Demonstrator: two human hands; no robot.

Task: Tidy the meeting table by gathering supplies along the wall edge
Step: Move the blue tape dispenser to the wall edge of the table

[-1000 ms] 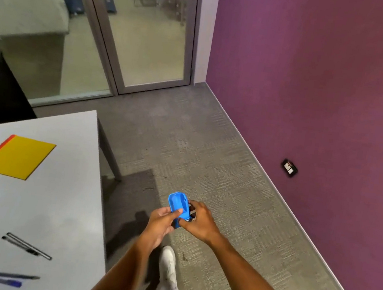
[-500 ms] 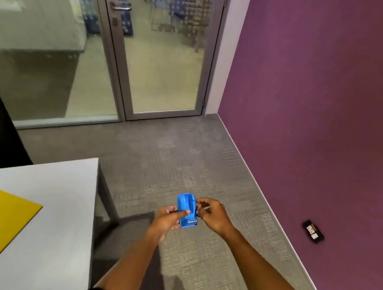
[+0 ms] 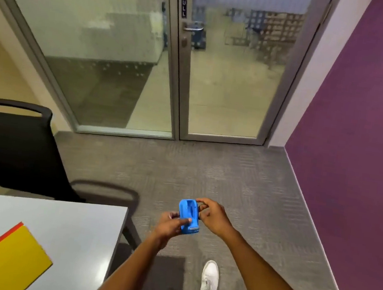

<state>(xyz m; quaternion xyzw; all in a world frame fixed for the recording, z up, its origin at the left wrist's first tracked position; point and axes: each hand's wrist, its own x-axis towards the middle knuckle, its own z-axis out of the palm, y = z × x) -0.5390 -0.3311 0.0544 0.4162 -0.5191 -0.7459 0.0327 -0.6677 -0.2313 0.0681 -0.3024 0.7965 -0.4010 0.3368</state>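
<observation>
A small blue plastic tape dispenser [image 3: 189,217] is held in the air over the grey carpet, to the right of the table. My left hand [image 3: 170,224] grips its lower left side with the thumb across the body. My right hand [image 3: 212,217] pinches its upper right edge with the fingertips. The white meeting table [image 3: 72,226] fills the lower left, and a yellow folder [image 3: 9,264] with a red spine lies on it near the bottom edge.
A black chair [image 3: 12,150] stands behind the table's far side. A glass wall and a closed glass door [image 3: 228,76] lie ahead. A purple wall [image 3: 358,166] runs along the right. My white shoe [image 3: 209,276] is on the carpet.
The view has tilted up and turned left, so the pens on the table have left the frame and the door and chair show more. Both hands keep hold of the blue dispenser.
</observation>
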